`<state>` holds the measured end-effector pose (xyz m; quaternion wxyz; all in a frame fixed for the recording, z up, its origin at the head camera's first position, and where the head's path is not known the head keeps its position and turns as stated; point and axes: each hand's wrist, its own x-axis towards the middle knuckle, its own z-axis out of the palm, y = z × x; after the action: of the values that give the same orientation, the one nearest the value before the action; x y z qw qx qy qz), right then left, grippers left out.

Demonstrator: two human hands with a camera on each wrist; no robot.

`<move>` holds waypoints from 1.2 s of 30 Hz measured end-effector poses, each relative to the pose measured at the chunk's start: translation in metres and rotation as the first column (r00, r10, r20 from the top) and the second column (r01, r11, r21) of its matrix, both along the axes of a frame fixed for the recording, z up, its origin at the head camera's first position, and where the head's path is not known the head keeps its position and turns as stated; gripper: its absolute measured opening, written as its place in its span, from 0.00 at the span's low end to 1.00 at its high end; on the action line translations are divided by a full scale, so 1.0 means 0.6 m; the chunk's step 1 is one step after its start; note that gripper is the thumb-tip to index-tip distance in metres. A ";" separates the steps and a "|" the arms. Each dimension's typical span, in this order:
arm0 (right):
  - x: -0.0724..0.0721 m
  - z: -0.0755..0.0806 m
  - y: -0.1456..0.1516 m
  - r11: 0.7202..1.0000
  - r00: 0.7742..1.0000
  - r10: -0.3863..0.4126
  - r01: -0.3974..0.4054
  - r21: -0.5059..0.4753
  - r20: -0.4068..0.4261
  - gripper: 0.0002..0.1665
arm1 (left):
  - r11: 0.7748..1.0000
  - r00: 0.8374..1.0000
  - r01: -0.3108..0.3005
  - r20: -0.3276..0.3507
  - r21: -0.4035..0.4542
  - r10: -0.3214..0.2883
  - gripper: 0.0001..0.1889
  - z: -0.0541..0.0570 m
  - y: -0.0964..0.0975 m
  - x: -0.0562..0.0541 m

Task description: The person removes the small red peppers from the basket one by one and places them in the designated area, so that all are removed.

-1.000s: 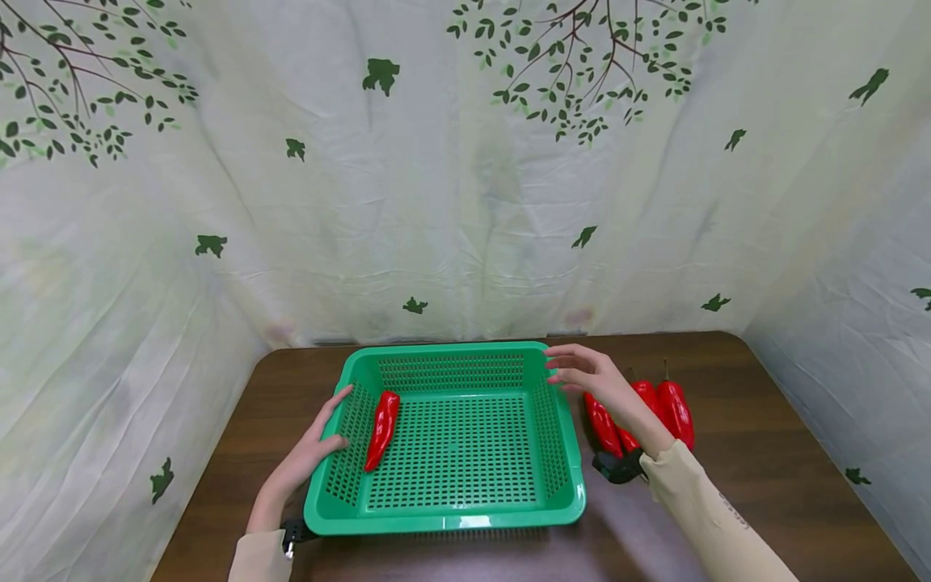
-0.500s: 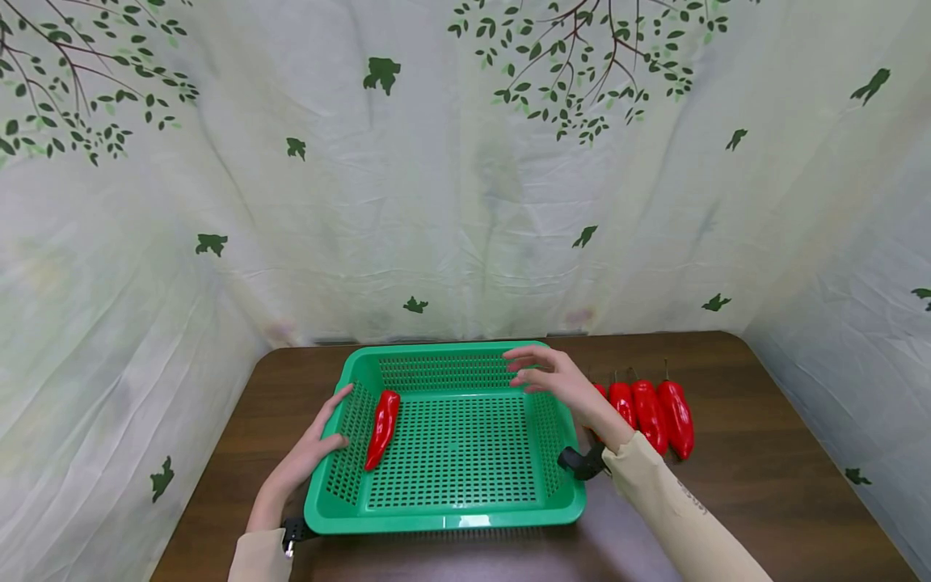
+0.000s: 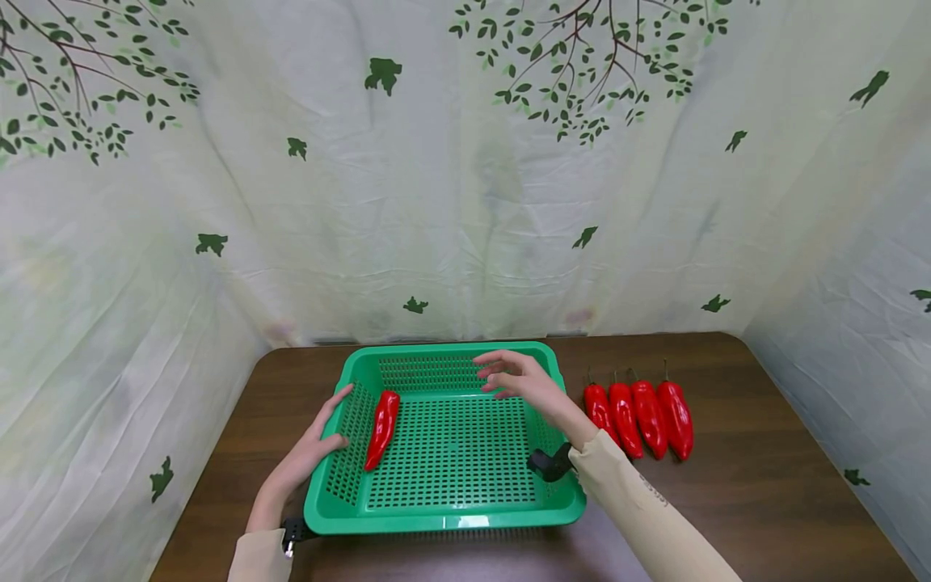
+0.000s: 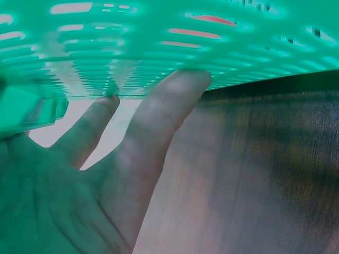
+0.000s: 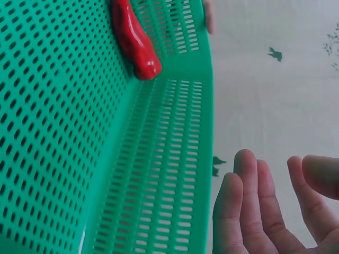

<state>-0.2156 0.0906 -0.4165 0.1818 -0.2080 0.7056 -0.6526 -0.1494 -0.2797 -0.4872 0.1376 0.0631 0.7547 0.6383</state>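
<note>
A green plastic basket (image 3: pixel 445 524) with slotted walls stands on the table. One glossy red chili pepper (image 3: pixel 381 430) lies in its left part, close to the left wall. My left hand (image 3: pixel 311 449) rests against the basket's left side, thumb and a finger extended; the left wrist view has the thumb (image 4: pixel 168 114) against the outer wall. Over the right half of the basket hovers my right hand (image 3: pixel 527 384), holding nothing, its fingers loosely bent and spread from the thumb. To the basket's right, several more red chili peppers (image 3: pixel 650 419) lie side by side, stems pointing away.
The brown wooden table (image 3: pixel 771 485) extends right of the peppers and left of the basket. Behind it hangs a pale cloth (image 3: pixel 465 202) with leaf prints, also closing in both sides. A black wrist device (image 3: pixel 550 462) sits under the right wrist.
My right hand has moved left from the basket's right rim to over its inside, uncovering the peppers on the table. The left hand, basket and the pepper in it have stayed put.
</note>
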 end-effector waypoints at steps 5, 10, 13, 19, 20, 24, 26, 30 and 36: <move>-0.001 -0.008 -0.019 1.000 1.000 -0.010 0.010 0.011 0.014 0.21 | 1.000 1.000 -0.014 0.010 -0.008 0.015 0.40 -0.002 0.000 -0.002; -0.002 -0.018 -0.038 1.000 0.999 -0.014 0.013 0.015 0.031 0.20 | 1.000 1.000 -0.017 0.007 -0.014 0.018 0.40 -0.004 -0.001 -0.003; -0.004 -0.025 -0.047 0.999 0.999 -0.022 0.021 0.025 0.039 0.20 | 1.000 1.000 -0.023 0.015 -0.014 0.024 0.40 -0.004 -0.001 -0.002; -0.006 -0.038 -0.065 0.998 0.997 -0.050 0.048 0.037 0.061 0.20 | 1.000 0.999 -0.025 0.028 -0.005 0.025 0.40 -0.003 0.000 -0.002; -0.007 -0.040 -0.068 0.998 0.997 -0.054 0.051 0.039 0.064 0.20 | 1.000 0.999 -0.026 0.030 -0.004 0.026 0.40 -0.002 0.000 -0.002; -0.007 -0.047 -0.079 0.997 0.995 -0.071 0.068 0.047 0.070 0.20 | 1.000 0.999 -0.028 0.031 -0.007 0.029 0.40 -0.002 -0.001 -0.002; -0.006 -0.048 -0.085 0.996 0.994 -0.075 0.071 0.052 0.074 0.20 | 1.000 0.999 -0.029 0.029 -0.009 0.029 0.40 -0.002 -0.001 -0.002; -0.004 -0.052 -0.094 0.997 0.994 -0.071 0.067 0.048 0.084 0.20 | 1.000 0.999 -0.029 0.027 -0.012 0.030 0.40 -0.002 0.000 -0.002; -0.004 -0.061 -0.108 0.998 0.992 -0.067 0.065 0.017 0.111 0.21 | 1.000 0.999 -0.027 0.025 -0.010 0.027 0.40 -0.002 0.000 -0.002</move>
<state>-0.2180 0.0256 -0.4533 0.2007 -0.1466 0.7053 -0.6639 -0.1504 -0.2799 -0.4884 0.1386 0.0442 0.7569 0.6372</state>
